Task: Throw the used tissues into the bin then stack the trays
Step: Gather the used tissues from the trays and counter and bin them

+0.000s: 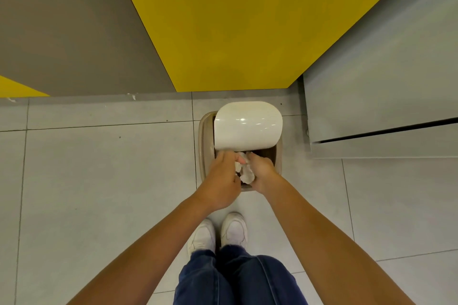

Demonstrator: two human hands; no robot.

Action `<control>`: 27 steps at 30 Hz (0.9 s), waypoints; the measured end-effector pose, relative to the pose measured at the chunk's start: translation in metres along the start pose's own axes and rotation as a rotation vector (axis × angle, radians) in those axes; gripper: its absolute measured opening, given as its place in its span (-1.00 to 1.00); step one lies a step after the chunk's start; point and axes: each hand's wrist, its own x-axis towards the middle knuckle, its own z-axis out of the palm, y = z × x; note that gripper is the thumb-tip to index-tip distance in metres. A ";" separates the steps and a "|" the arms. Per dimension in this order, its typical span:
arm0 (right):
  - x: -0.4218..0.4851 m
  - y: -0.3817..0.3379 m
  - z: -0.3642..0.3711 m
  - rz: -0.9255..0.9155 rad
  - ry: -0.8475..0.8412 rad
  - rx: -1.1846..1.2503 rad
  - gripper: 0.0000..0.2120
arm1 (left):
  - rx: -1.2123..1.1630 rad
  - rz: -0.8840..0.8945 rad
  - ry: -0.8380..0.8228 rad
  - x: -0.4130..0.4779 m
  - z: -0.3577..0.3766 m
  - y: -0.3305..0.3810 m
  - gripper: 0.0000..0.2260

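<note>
A small beige bin (204,146) stands on the floor against the wall, its white swing lid (247,125) tipped up so the front opening shows. Both my hands hover over that opening. My left hand (221,178) and my right hand (261,173) are cupped together around crumpled white used tissues (245,172), which show between the fingers. Whether the tissues touch the bin's inside is hidden. No trays are in view.
A yellow and grey wall panel (223,27) rises behind the bin. A grey cabinet (381,106) stands to the right, close to the bin. My white shoes (218,233) are on the tiled floor just in front of the bin.
</note>
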 end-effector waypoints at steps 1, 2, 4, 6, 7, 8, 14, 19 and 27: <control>0.000 -0.001 0.000 -0.003 -0.006 -0.004 -0.86 | 0.071 0.016 -0.008 0.002 0.003 -0.002 -0.66; 0.000 -0.002 0.000 -0.002 -0.008 -0.022 -0.89 | 0.149 0.021 -0.025 0.004 0.006 -0.004 -0.64; 0.001 -0.001 -0.003 0.003 0.004 -0.083 -0.83 | 0.316 0.036 -0.064 0.008 0.013 -0.007 -0.61; 0.000 -0.002 -0.006 0.002 0.009 -0.110 -0.74 | 0.475 0.057 -0.077 0.012 0.020 -0.010 -0.61; -0.001 -0.002 -0.008 0.001 0.009 -0.113 -0.75 | 0.536 0.061 -0.072 0.015 0.023 -0.011 -0.62; -0.002 -0.002 -0.011 0.004 0.006 -0.109 -0.78 | 0.578 0.061 -0.067 0.018 0.027 -0.012 -0.61; -0.003 -0.002 -0.018 -0.023 0.011 -0.109 -0.86 | 0.701 0.013 -0.107 0.035 0.042 -0.019 -0.49; -0.005 -0.002 -0.019 -0.052 -0.001 -0.171 -0.87 | 0.758 0.070 -0.092 0.030 0.044 -0.020 -0.48; -0.043 -0.006 -0.020 -0.080 -0.030 -0.280 -0.73 | 0.560 0.094 0.084 0.000 0.007 0.002 -0.71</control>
